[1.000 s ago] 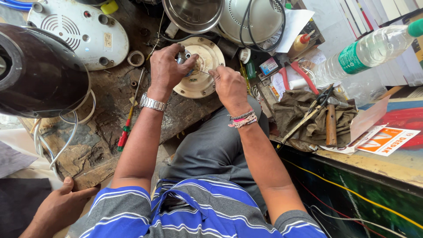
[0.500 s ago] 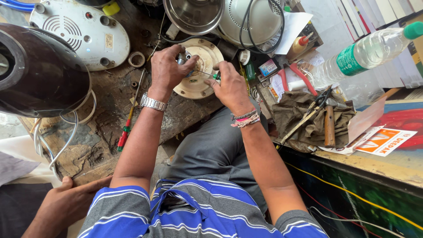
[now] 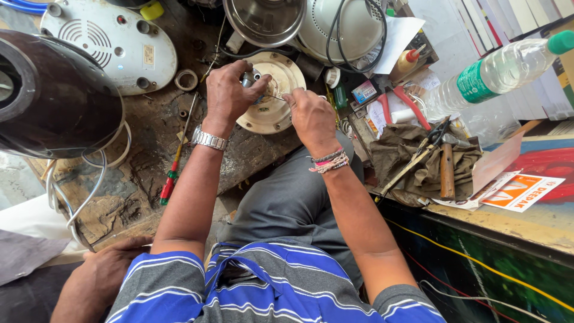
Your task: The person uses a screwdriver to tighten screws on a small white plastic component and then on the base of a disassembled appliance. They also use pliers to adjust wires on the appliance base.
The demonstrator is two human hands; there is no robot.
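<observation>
Right hand (image 3: 311, 116) shifted left since earlier frame, now over disc. Worn, stained wooden table (image 3: 143, 179), cluttered repair bench. Cream round disc (image 3: 272, 96) flat on table, face up; no long axis. Left hand (image 3: 230, 93) clenched on metal hub (image 3: 250, 78); right hand pinches thin wire (image 3: 276, 97).

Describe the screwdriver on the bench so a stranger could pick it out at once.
Start at the big dark rounded appliance body on the left of the worn wooden bench. Just right of it, beside the left hand's watch-wearing wrist, the screwdriver lies slanted. Unlike the wooden-handled tools on the rag, it has a thin shaft and a red-and-green handle.
</observation>
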